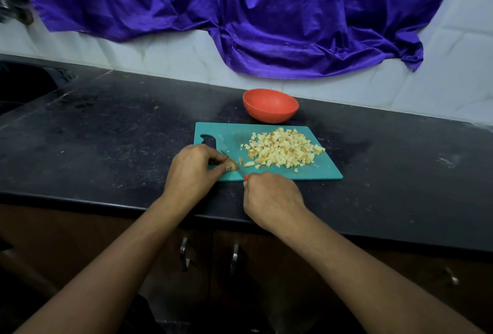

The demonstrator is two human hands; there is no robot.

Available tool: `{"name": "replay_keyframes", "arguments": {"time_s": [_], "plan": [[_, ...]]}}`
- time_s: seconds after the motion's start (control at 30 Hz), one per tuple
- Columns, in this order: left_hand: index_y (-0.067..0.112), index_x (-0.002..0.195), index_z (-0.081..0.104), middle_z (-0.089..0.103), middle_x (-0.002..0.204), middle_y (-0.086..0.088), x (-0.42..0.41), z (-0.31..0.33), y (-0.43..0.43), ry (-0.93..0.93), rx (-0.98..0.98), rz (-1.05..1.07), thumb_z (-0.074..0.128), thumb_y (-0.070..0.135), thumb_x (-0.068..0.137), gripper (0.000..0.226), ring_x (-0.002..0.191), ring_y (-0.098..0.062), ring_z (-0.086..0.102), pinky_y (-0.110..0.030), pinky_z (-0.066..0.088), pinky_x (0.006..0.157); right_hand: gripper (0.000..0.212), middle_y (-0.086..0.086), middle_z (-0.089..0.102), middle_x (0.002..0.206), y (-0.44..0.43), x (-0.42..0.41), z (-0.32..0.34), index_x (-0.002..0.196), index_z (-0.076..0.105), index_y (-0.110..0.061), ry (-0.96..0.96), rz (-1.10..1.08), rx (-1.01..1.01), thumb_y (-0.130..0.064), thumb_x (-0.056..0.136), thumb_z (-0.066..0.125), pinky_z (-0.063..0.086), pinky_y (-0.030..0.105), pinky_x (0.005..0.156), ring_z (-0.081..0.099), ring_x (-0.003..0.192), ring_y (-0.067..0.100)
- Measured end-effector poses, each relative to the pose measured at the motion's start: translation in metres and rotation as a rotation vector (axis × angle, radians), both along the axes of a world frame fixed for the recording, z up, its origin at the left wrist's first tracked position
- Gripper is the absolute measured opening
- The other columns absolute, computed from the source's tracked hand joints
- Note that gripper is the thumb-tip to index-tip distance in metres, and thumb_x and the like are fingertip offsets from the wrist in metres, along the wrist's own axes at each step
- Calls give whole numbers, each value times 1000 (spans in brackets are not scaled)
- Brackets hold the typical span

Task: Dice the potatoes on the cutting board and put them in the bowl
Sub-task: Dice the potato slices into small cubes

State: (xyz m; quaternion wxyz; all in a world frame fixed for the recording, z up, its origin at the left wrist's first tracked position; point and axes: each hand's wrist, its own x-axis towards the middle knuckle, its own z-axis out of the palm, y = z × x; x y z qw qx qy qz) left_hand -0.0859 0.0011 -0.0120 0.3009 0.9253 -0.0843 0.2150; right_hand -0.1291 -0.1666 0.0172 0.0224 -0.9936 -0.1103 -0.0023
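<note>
Pinching a small potato piece (pixel 234 167) on the board (pixel 320 171) with the left hand (pixel 192 171), fingers curled over it. Gripping the red-handled knife (pixel 246 177) in the right hand (pixel 269 197), blade slanting right beside that piece. Piled mid-board, a heap of dice (pixel 285 148), a few strays nearer the blade. Just beyond the board on the dark surface (pixel 106 133), a red bowl (pixel 269 109).

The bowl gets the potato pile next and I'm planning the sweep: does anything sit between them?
Nothing visible does. The bowl stands just behind the far edge of the cutting board; the potato pile reaches almost to that edge.
</note>
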Motion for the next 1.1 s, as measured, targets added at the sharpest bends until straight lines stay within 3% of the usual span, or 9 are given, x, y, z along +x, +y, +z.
{"name": "replay_keyframes", "arguments": {"time_s": [0.13,0.27,0.43,0.53,0.9,1.1], "plan": [[27,108,79,74,106,12,-2,3,-1,15,-18,1,80,37,86,24,97,-1,54,-34,53,92,33,-1,57,85,-3,0,-3,113,63,-17,-10,-18,69,-37,109,36,48,38,67,61,81,21],[28,105,80,75,104,14,-3,3,-1,29,-17,2,80,37,86,21,101,-6,61,-38,55,93,39,-4,53,75,-6,-4,-10,108,61,-17,-111,-27,123,-41,111,30,38,36,58,53,67,16],[26,105,79,76,100,14,-2,1,1,17,-53,2,82,34,85,21,93,0,64,-30,56,90,40,-3,53,76,-6,-4,-10,107,60,-17,-109,-10,99,-42,111,29,37,36,59,54,68,17],[27,103,79,75,99,15,-1,0,1,32,-63,6,82,35,85,20,94,-1,65,-34,57,90,39,-3,54,77,-4,-2,-9,110,60,-17,-87,-16,86,-41,111,29,38,36,60,54,69,17],[28,99,81,76,96,16,-1,-1,2,6,-34,1,82,35,85,16,91,-3,66,-36,58,86,31,8,64,115,21,13,10,124,62,-14,30,-35,-18,-31,106,43,43,38,72,62,102,28],[29,100,81,76,96,16,-1,0,2,29,-51,19,81,39,85,18,90,-3,66,-35,58,86,34,2,61,91,0,-3,-2,112,63,-17,1,-39,33,-36,109,36,47,39,68,62,84,23]]}}
